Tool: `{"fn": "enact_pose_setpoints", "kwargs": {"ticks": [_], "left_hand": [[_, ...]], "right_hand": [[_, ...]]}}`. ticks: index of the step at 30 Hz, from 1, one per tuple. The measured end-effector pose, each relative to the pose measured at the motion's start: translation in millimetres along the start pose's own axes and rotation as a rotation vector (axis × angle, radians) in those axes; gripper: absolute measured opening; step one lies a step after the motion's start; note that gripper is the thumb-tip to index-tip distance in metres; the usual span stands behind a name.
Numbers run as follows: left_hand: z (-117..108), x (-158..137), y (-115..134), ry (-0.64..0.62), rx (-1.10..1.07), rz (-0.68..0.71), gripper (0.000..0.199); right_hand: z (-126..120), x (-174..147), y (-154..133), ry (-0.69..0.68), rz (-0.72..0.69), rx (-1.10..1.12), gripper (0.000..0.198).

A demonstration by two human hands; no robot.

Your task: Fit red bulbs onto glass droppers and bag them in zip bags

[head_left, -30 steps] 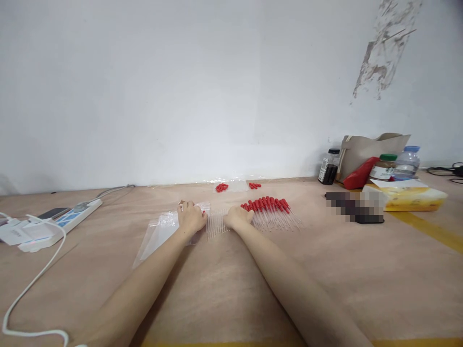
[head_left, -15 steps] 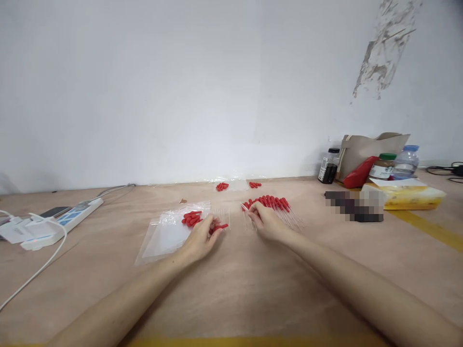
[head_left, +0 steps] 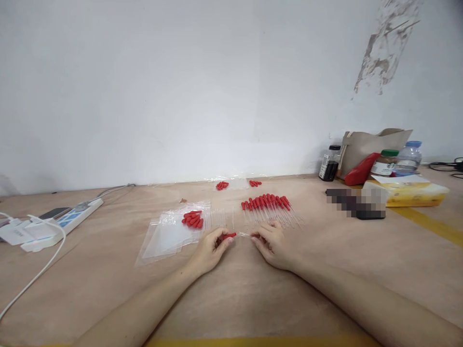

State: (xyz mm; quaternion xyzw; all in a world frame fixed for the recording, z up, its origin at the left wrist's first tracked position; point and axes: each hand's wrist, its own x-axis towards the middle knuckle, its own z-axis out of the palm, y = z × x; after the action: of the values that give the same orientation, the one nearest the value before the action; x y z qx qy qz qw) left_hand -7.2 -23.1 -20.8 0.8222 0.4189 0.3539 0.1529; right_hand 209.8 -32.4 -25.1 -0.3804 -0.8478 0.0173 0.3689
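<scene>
Between the thumb and fingers of my left hand point(head_left: 211, 251) is a red rubber dropper bulb point(head_left: 230, 235), its end pointing right. My right hand point(head_left: 274, 246) pinches a thin clear glass tube point(head_left: 244, 234) whose free end faces the bulb, with a small gap between them. Beyond the right hand lies a row of droppers point(head_left: 269, 202), red bulbs on clear tubes. Loose clear tubes point(head_left: 218, 218) rest on the table past my left hand. A pile of red bulbs point(head_left: 193, 220) sits on clear plastic bags point(head_left: 159, 242).
Two small groups of red bulbs point(head_left: 222, 185) lie on clear plastic near the wall. At left are a power strip point(head_left: 68, 224) and white cable. At right stand a dark bottle point(head_left: 329, 164), a beige bag point(head_left: 361, 149), jars, a water bottle point(head_left: 409, 156) and a yellow tissue pack point(head_left: 415, 193).
Both hands have come nearer to me, the left also shifting right. My right hand has left the dropper row and brings a glass tube up opposite the bulb.
</scene>
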Motion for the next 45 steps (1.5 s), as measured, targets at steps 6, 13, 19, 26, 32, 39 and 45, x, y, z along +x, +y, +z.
{"fn": "enact_pose_setpoints", "kwargs": {"ticks": [6, 13, 19, 26, 32, 39, 45], "left_hand": [[-0.3, 0.8, 0.3, -0.035, 0.002, 0.009, 0.019], [-0.3, 4.2, 4.6, -0.048, -0.029, 0.060, 0.017], [1.1, 4.4, 3.8, -0.081, -0.068, 0.098, 0.018], [0.6, 2.2, 6.4, -0.121, -0.061, 0.140, 0.018], [1.7, 1.8, 6.2, -0.131, 0.028, 0.137, 0.020], [2.5, 0.6, 6.2, -0.151, 0.108, 0.196, 0.020], [1.2, 1.5, 11.5, -0.139, 0.114, 0.241, 0.021]], "right_hand": [[0.5, 0.0, 1.1, -0.014, -0.015, -0.026, 0.016], [7.8, 0.2, 7.4, -0.028, -0.052, -0.011, 0.017], [8.2, 1.7, 13.1, -0.069, -0.086, 0.028, 0.017], [7.6, 5.1, 18.2, -0.075, -0.133, -0.005, 0.019], [6.8, 5.1, 15.8, -0.057, -0.161, -0.138, 0.019], [8.3, 2.4, 2.5, -0.047, -0.158, -0.144, 0.020], [13.7, 3.8, -2.5, -0.110, -0.079, -0.072, 0.021]]}}
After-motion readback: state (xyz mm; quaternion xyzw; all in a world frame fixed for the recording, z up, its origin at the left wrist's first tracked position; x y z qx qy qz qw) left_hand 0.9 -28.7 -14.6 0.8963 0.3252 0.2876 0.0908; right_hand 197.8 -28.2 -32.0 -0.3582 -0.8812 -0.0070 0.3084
